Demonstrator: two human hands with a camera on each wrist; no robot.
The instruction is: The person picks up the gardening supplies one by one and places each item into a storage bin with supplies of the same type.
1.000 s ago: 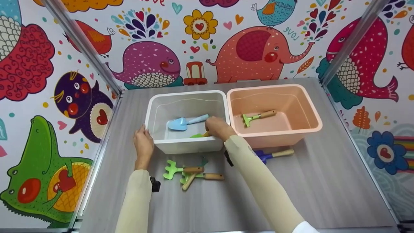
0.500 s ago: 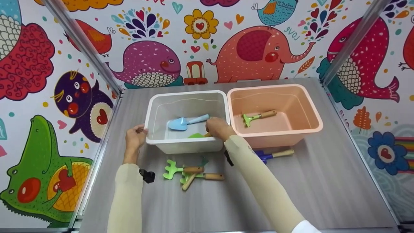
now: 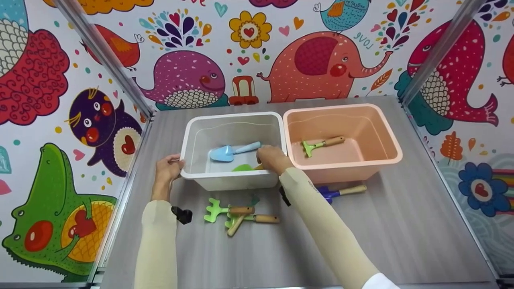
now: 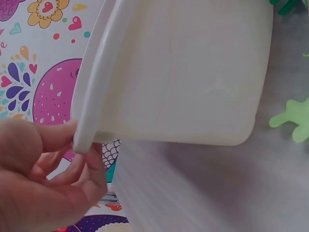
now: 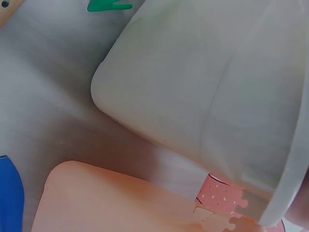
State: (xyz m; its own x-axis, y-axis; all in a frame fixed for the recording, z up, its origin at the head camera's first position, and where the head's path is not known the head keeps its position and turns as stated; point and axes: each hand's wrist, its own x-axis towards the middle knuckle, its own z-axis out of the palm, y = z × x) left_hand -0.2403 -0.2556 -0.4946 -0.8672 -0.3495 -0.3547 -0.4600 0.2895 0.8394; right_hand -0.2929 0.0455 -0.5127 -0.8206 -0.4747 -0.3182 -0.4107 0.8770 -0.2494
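Note:
My left hand point(image 3: 166, 172) pinches the front left corner of the white bin's rim. In the left wrist view the thumb is above and curled fingers point(image 4: 79, 171) are below that rim. My right hand point(image 3: 274, 159) reaches over the front right of the white bin point(image 3: 233, 175) and grips the wooden handle of a green trowel point(image 3: 242, 167); the front wall hides part of its blade. A light blue trowel point(image 3: 222, 154) lies on the bin floor behind it. The right wrist view shows mostly the white bin's outside wall point(image 5: 193, 87).
A peach bin point(image 3: 337, 165) stands against the white one, holding a small green rake point(image 3: 309, 148). In front lie a green hand fork point(image 3: 215, 210), another wood-handled green tool point(image 3: 263, 218) and a crossing handle point(image 3: 236, 226). A blue trowel point(image 3: 330, 195) lies before the peach bin.
My left hand has shifted left from the front left corner's face and now pinches the rim there. The green trowel has moved slightly left; my right hand has barely moved.

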